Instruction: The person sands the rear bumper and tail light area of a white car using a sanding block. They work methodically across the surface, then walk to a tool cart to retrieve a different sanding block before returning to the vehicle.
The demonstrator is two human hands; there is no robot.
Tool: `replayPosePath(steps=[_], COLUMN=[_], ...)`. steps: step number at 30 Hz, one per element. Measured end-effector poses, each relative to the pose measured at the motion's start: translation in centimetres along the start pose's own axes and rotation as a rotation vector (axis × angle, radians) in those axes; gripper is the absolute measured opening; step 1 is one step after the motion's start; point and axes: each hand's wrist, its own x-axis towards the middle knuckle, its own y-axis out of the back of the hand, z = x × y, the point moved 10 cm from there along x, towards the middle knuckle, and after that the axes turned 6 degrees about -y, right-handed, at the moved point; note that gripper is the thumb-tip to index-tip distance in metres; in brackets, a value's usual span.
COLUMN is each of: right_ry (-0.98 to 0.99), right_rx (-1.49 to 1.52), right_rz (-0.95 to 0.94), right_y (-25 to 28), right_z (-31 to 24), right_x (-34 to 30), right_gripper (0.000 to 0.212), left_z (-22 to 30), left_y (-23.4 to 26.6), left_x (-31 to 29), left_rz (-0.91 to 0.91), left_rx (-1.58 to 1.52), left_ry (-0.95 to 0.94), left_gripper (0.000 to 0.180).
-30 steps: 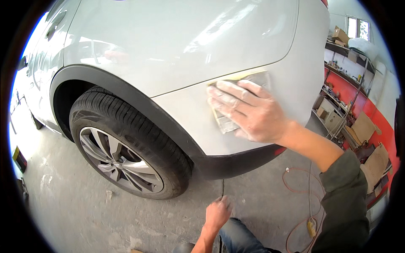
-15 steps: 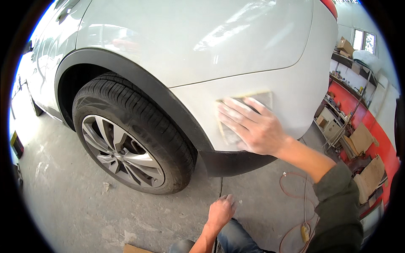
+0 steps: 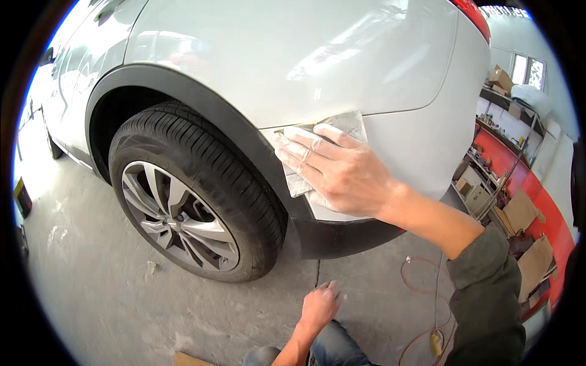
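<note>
My right hand (image 3: 342,168) presses a thin, square, grey sanding pad (image 3: 348,125) against the white rear bumper (image 3: 403,146) of a car. Its fingers lie across the pad and are coated with pale dust. The pad overlaps the seam above the bumper, and its left side reaches the black wheel arch trim (image 3: 213,107). Low in the view, my left hand (image 3: 320,303) is curled closed above my knee, away from the car, with nothing visible in it.
The rear wheel (image 3: 195,201) stands left of my hands. A reddish hose (image 3: 406,293) and a yellow-ended cable (image 3: 436,343) lie on the concrete floor at right. Cluttered shelves (image 3: 488,125) and cardboard pieces (image 3: 537,262) line the red-and-white wall.
My right hand has slid the sanding pad left and slightly up along the bumper, from its middle to beside the wheel arch trim. My left hand stays nearly still.
</note>
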Motion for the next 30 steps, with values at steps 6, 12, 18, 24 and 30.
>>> replayPosePath(steps=[6, 12, 18, 24, 30], right_ry=[-0.001, -0.013, -0.04, -0.035, 0.147], right_rx=[-0.034, -0.049, -0.023, -0.02, -0.131], right_rz=[-0.057, -0.059, -0.03, 0.008, -0.112], right_y=[-0.7, -1.0, -0.5, -0.9, -1.5], right_z=[-0.5, -1.2, -0.8, -1.0, -0.8], right_x=[1.0, 2.0, 1.2, 1.4, -5.8], right_gripper=[0.051, 0.05, 0.05, 0.051, 0.053], left_z=[-0.3, -0.1, -0.5, -0.7, -0.7], left_y=[-0.2, 0.9, 0.4, 0.7, 1.7], left_x=[0.1, -0.1, 0.0, -0.4, -0.1], left_rz=[0.042, 0.017, 0.02, 0.015, 0.079], left_rx=[0.022, 0.031, 0.037, 0.027, 0.017], left_ry=[-0.018, 0.008, 0.002, 0.035, 0.021], left_gripper=[0.026, 0.026, 0.03, 0.028, 0.026])
